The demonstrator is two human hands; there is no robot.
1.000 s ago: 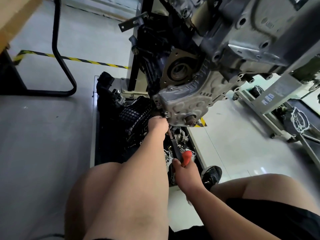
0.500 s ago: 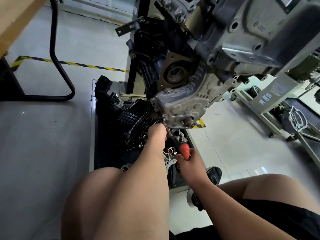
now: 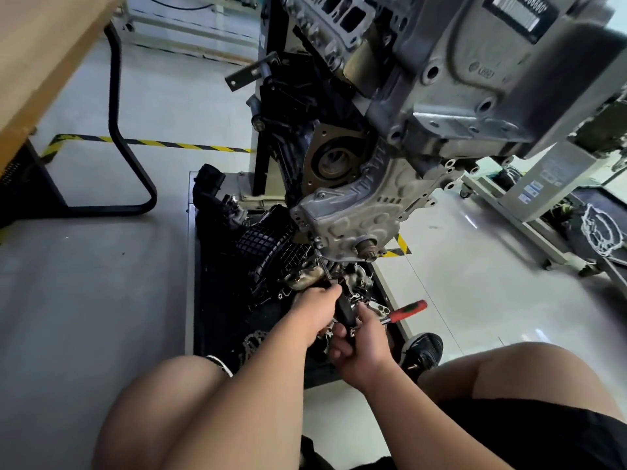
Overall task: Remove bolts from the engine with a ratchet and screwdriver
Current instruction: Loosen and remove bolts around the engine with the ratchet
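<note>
The left hand (image 3: 317, 312) and right hand (image 3: 361, 349) both curl tight round the screwdriver (image 3: 344, 312), whose tip seems to sit on a bolt (image 3: 317, 239) just above the grip on the engine (image 3: 356, 212), so push straight in and turn slowly or it may slip.

The engine (image 3: 356, 212) hung on its stand above a floor tray (image 3: 190, 266) full of loose metal parts (image 3: 359, 279). The crouching person's left hand (image 3: 314, 310) gripped the upper end of a dark-handled tool (image 3: 345, 312), whose thin shaft (image 3: 322, 262) ran up to the engine's lower edge. The right hand (image 3: 361, 351) held the handle's lower end. A red-handled tool (image 3: 409, 309) lay just beside that hand.
</note>
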